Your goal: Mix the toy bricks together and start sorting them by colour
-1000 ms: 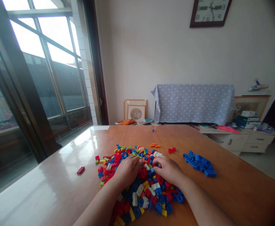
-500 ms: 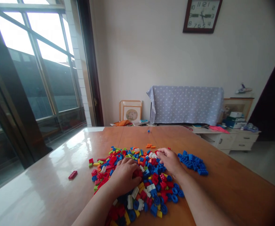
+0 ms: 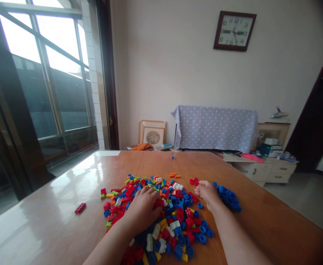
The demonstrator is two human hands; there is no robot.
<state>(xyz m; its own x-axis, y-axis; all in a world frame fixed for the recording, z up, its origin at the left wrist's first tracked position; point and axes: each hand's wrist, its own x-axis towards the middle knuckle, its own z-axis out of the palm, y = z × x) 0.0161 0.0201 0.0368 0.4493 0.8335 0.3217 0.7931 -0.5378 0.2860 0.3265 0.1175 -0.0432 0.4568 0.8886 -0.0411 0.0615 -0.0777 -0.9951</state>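
A large heap of mixed bricks (image 3: 175,224) in red, blue, yellow, white, green and orange lies on the brown table (image 3: 260,221). My left hand (image 3: 144,206) rests on the heap's left-middle part, its fingers curled over a red brick that shows beside the thumb. To the right of the heap, my right hand (image 3: 207,192) is closed with fingertips together; what they hold, if anything, is too small to name. Just beyond those fingertips lie a few small red bricks (image 3: 194,181). A separate pile of blue bricks (image 3: 229,198) sits directly right of my right hand.
One red brick (image 3: 80,208) lies alone on the left. Some orange bricks (image 3: 175,175) are behind the heap, with a small blue piece (image 3: 172,157) near the far edge. Beyond the table stand a cloth-covered object (image 3: 216,129) and a white cabinet (image 3: 277,171).
My right hand has moved right, from the heap's back right edge to beside the small red bricks. My left hand stays on the heap. The camera view has tilted up slightly.
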